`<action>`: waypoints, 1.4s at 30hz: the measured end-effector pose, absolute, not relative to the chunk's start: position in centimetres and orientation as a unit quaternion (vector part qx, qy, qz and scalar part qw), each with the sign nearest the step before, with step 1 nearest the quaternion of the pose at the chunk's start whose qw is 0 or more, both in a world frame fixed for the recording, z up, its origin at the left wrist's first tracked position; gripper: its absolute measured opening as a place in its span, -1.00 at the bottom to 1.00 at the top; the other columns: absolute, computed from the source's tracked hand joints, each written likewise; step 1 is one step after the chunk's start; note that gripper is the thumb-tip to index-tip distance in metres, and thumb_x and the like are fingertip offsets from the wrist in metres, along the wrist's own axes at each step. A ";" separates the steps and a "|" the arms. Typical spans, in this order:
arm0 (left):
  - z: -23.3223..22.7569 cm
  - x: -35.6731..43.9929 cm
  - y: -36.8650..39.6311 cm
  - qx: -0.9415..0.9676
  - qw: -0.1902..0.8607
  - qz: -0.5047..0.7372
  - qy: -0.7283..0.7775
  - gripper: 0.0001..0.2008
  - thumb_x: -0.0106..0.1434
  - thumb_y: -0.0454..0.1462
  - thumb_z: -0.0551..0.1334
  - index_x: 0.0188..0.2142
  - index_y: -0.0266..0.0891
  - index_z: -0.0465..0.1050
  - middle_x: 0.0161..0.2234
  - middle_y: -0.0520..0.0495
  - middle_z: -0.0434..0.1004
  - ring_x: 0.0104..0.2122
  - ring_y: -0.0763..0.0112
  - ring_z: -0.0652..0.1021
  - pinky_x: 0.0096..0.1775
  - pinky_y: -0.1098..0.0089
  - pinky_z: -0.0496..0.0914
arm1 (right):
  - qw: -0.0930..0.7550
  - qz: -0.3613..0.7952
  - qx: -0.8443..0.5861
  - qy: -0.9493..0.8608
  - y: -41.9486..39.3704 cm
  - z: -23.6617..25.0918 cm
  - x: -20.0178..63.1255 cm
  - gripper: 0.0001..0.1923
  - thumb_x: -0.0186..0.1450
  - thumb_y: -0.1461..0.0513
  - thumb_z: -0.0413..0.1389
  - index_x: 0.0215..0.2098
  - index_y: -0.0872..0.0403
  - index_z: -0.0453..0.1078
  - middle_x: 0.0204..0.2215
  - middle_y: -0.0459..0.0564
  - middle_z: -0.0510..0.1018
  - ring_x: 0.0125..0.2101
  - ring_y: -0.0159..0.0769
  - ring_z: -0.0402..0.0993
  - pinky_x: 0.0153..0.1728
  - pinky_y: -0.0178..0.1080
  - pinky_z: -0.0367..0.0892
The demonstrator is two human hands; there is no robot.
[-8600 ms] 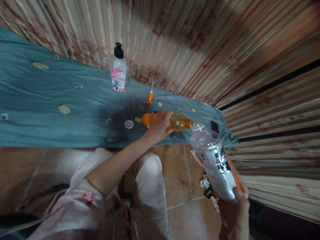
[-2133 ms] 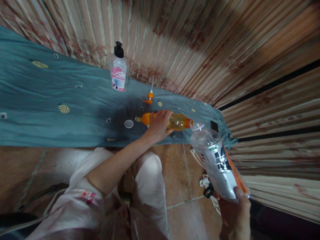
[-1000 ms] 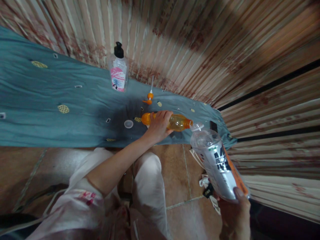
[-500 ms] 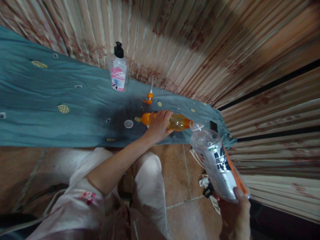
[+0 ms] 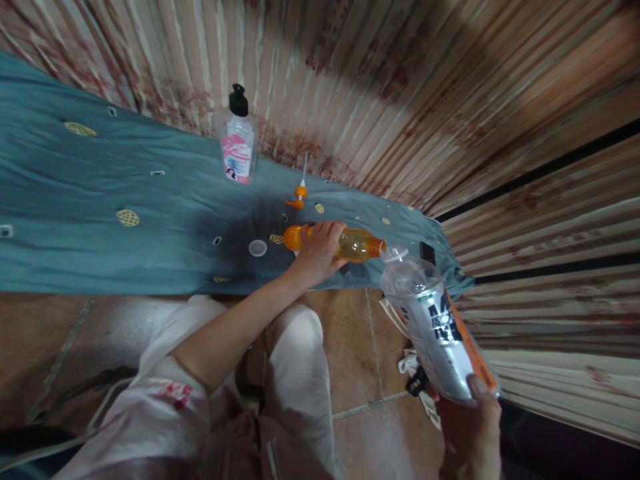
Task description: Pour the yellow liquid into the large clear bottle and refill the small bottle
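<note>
My left hand [image 5: 320,250] is wrapped round the middle of an orange see-through bottle [image 5: 359,245], which lies nearly level with its neck pointing right. That neck meets the mouth of a clear plastic bottle [image 5: 435,320] with a silver and orange label. Near its base, my right hand [image 5: 473,413] grips the clear bottle, tilted with its mouth up and to the left. Whether liquid passes between the two mouths is too fine to tell. An orange pump head [image 5: 300,193] with a thin tube lies on the cloth beyond my left hand.
A clear pump bottle [image 5: 238,147] with a black top and pink label stands at the back of the teal cloth [image 5: 165,200]. A small round translucent cap [image 5: 258,248] lies nearer. Pleated curtains [image 5: 350,87] close off the back and right. A dark flat object [image 5: 427,252] lies at the right end.
</note>
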State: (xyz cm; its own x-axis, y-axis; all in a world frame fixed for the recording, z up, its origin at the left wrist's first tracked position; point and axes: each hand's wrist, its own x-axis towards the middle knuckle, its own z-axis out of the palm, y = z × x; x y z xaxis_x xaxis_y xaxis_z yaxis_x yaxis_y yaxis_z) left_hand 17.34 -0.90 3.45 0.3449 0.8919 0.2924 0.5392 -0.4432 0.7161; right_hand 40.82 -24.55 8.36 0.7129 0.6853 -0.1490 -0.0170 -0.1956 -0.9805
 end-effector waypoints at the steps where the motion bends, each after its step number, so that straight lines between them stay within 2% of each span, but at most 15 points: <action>1: 3.4 17.3 -0.9 0.779 0.259 0.341 0.459 -0.37 0.12 -0.31 0.44 0.16 -0.24 0.27 0.19 -0.33 0.44 0.21 -0.10 0.42 0.21 -0.10 0.23 | 0.588 0.300 -0.713 -0.235 -24.5 8.4 40.8 -0.35 0.17 -0.04 0.23 0.19 -0.01 0.44 -0.06 0.09 0.53 -0.30 -0.18 0.46 -0.57 -0.32 0.21; 7: 3.0 17.6 -0.8 0.777 0.243 0.351 0.462 -0.38 0.13 -0.31 0.44 0.15 -0.21 0.28 0.17 -0.31 0.46 0.19 -0.10 0.44 0.21 -0.13 0.23 | 0.590 0.308 -0.705 -0.242 -24.3 8.6 40.6 -0.31 0.16 -0.03 0.23 0.23 -0.04 0.42 -0.05 0.06 0.55 -0.37 -0.23 0.44 -0.59 -0.32 0.18; 14: 3.0 17.4 -0.8 0.781 0.243 0.347 0.460 -0.38 0.15 -0.29 0.43 0.16 -0.21 0.27 0.18 -0.31 0.45 0.20 -0.09 0.43 0.22 -0.13 0.22 | 0.580 0.298 -0.715 -0.251 -24.1 8.9 40.5 -0.30 0.16 -0.02 0.22 0.25 -0.05 0.40 -0.01 0.09 0.55 -0.33 -0.17 0.48 -0.59 -0.31 0.14; 18: 2.9 17.5 -0.7 0.777 0.244 0.355 0.458 -0.40 0.16 -0.29 0.42 0.15 -0.19 0.27 0.18 -0.30 0.45 0.20 -0.10 0.43 0.22 -0.16 0.21 | 0.576 0.309 -0.710 -0.262 -24.1 8.8 40.9 -0.29 0.15 -0.02 0.22 0.24 -0.02 0.40 -0.06 0.11 0.57 -0.31 -0.10 0.52 -0.60 -0.30 0.13; 28: 3.1 17.5 -0.8 0.774 0.250 0.352 0.463 -0.36 0.11 -0.31 0.46 0.15 -0.24 0.29 0.17 -0.33 0.47 0.20 -0.12 0.44 0.21 -0.13 0.21 | 0.581 0.308 -0.715 -0.237 -24.3 8.3 41.5 -0.29 0.14 -0.04 0.23 0.24 -0.02 0.41 -0.09 0.09 0.56 -0.35 -0.15 0.48 -0.59 -0.29 0.15; 31: 3.0 17.5 -0.8 0.777 0.244 0.352 0.462 -0.36 0.12 -0.30 0.46 0.15 -0.21 0.28 0.18 -0.31 0.47 0.20 -0.10 0.44 0.20 -0.13 0.23 | 0.583 0.301 -0.712 -0.250 -24.2 8.6 40.9 -0.30 0.16 -0.03 0.22 0.25 -0.04 0.40 -0.02 0.09 0.54 -0.33 -0.16 0.48 -0.58 -0.30 0.16; 33: 3.0 17.5 -0.8 0.779 0.240 0.354 0.459 -0.37 0.14 -0.29 0.45 0.15 -0.19 0.28 0.18 -0.30 0.47 0.20 -0.09 0.44 0.20 -0.13 0.24 | 0.585 0.300 -0.709 -0.256 -24.0 8.9 40.5 -0.31 0.16 -0.03 0.23 0.23 -0.03 0.42 -0.05 0.09 0.54 -0.33 -0.15 0.49 -0.59 -0.30 0.15; 39: 3.5 17.5 -0.9 0.779 0.250 0.330 0.471 -0.35 0.13 -0.31 0.46 0.16 -0.28 0.28 0.19 -0.35 0.45 0.22 -0.10 0.42 0.23 -0.12 0.21 | 0.579 0.309 -0.713 -0.247 -24.0 9.2 40.4 -0.32 0.15 -0.05 0.22 0.20 -0.02 0.43 -0.11 0.08 0.56 -0.29 -0.09 0.52 -0.59 -0.29 0.17; 42: 3.6 17.5 -0.9 0.781 0.249 0.328 0.470 -0.34 0.13 -0.31 0.46 0.18 -0.30 0.26 0.20 -0.36 0.44 0.23 -0.09 0.42 0.24 -0.13 0.20 | 0.577 0.304 -0.717 -0.247 -24.1 9.2 40.4 -0.31 0.14 -0.05 0.22 0.21 -0.02 0.43 -0.07 0.11 0.57 -0.26 -0.05 0.53 -0.58 -0.29 0.17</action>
